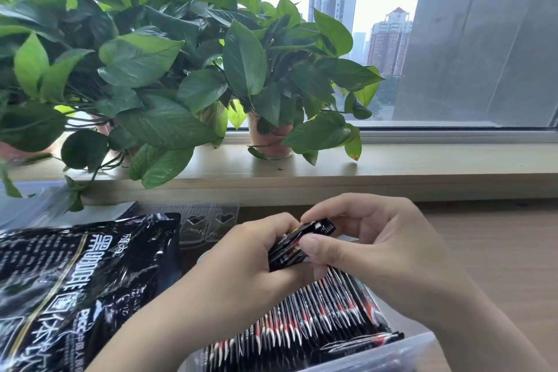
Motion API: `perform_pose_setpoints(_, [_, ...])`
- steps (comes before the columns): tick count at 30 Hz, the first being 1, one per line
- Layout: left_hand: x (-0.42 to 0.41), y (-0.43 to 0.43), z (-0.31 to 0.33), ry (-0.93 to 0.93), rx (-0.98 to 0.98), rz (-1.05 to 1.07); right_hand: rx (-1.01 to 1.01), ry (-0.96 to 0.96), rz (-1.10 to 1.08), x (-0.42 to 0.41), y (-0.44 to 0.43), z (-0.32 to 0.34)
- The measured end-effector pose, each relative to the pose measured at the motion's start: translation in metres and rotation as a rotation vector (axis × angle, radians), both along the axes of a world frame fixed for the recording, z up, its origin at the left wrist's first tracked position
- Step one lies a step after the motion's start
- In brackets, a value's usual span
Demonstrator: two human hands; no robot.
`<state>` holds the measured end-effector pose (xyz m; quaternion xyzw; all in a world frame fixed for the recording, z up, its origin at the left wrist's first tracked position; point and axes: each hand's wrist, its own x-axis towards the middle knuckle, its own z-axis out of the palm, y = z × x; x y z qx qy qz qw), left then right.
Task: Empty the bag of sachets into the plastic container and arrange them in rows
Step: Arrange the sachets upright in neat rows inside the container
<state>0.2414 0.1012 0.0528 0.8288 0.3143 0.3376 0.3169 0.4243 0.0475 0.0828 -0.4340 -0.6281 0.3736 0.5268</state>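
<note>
Head view: left hand (241, 266) and right hand (377, 244) fingers (317, 246) pinch a sachet bundle (285, 252).

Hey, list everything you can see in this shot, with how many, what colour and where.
held sachets: small bundle, black with red and white, above the container
row of sachets: many, black with red and white, standing on edge in the container
plastic container: one, clear, bottom centre
bag: one, black with white print, lying at the left
clear plastic piece: one, with heart-shaped holes, behind the bag
potted plants: at least two pots, green leaves, on the windowsill
windowsill: one, light wood, under the window
table: one, wood, at the right
left hand: one, grips the held sachets
right hand: one, pinches the held sachets
</note>
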Motion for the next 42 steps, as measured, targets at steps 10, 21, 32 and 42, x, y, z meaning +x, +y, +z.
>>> perform_pose_setpoints(10, [-0.006, -0.001, 0.008, -0.079, -0.159, -0.025, -0.089, 0.146, -0.085, 0.004, 0.005, -0.002])
perform_pose_setpoints(21, [0.006, -0.006, 0.013, -0.555, -0.492, 0.068, -0.117, 0.344, -0.103, 0.015, 0.013, -0.007])
perform_pose_setpoints(32, [0.005, -0.001, 0.013, -0.581, -0.438, 0.153, -0.047, 0.001, -0.171, 0.020, 0.007, -0.006])
perform_pose_setpoints(42, [0.003, -0.003, 0.012, -0.414, -0.519, 0.075, 0.506, -0.674, -0.168, 0.013, 0.003, -0.008])
